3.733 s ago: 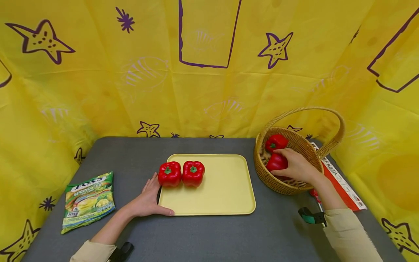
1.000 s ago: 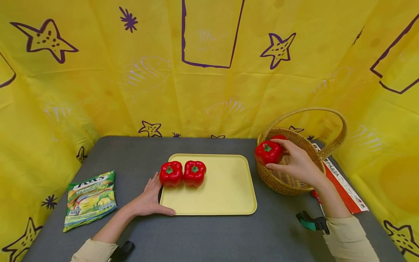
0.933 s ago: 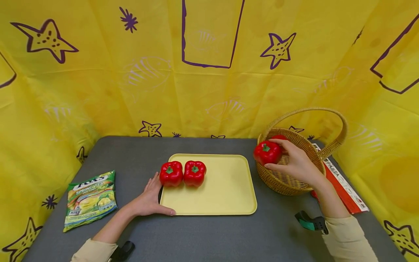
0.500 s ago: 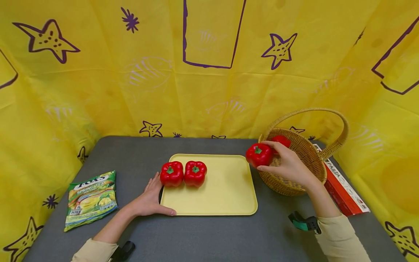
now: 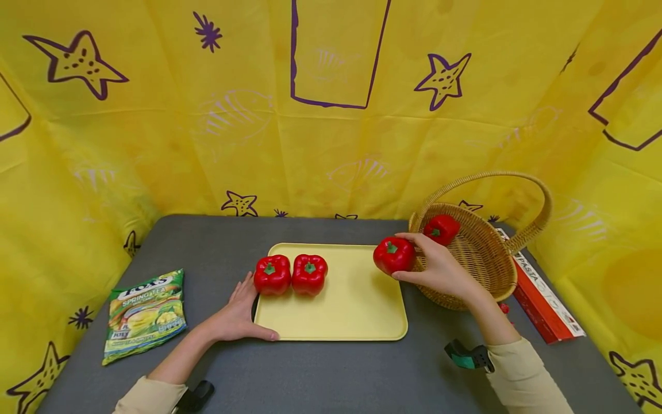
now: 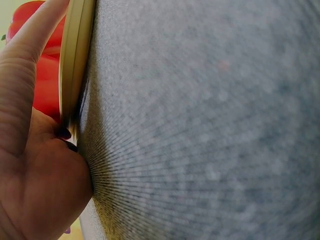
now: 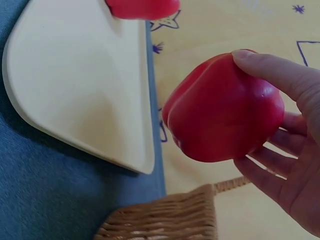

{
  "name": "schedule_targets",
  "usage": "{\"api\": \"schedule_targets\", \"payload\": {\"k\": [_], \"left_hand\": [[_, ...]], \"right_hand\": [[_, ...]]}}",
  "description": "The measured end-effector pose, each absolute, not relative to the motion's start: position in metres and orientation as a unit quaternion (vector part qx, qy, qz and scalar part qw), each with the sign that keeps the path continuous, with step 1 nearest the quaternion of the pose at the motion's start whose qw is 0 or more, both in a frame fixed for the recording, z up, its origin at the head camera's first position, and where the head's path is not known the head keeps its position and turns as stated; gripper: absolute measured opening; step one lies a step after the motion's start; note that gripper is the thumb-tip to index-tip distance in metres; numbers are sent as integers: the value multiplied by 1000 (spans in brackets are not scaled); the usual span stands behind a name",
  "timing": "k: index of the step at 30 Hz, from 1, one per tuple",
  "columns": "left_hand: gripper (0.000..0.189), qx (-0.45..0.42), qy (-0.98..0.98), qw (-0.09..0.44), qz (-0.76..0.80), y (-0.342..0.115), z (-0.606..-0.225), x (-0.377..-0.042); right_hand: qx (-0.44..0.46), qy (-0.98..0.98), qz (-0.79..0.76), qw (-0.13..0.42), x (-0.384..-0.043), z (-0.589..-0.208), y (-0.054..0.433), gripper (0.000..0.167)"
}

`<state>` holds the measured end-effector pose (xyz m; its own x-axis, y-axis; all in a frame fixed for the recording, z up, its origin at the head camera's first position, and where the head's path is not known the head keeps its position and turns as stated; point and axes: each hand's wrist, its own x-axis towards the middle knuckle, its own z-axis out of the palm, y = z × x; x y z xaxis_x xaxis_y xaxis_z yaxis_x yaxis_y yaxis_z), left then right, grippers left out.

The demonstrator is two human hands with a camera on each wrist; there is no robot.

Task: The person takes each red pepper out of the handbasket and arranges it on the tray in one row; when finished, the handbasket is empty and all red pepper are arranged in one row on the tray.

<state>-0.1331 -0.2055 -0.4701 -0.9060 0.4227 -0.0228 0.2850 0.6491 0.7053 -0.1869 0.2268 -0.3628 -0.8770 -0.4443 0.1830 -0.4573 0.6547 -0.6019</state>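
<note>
Lifted clear of basket since earlier frame — red pepper, pinched in R hand above 2 o'clock edge of tray, L hand spread at its 9 o'clock side, 2 more peppers at 10 — on tray.

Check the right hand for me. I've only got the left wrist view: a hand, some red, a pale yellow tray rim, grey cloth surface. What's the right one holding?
Observer: The right hand grips a glossy red bell pepper with a green stem.
Operator: Set down yet?
Observer: No. The right wrist view shows it held up, apart from the pale yellow rectangular tray.
Operator: Any more off to the side?
Observer: Yes, a second red bell pepper lies inside the tan woven basket with an arched handle, right of there in the head view.
</note>
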Motion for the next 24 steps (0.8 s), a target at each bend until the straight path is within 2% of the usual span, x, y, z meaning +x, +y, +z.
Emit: {"api": "schedule_targets", "payload": {"k": [24], "left_hand": [[127, 200, 904, 90, 368, -206, -471, -133]], "right_hand": [[268, -888, 372, -19, -188, -395, 196, 75]]}}
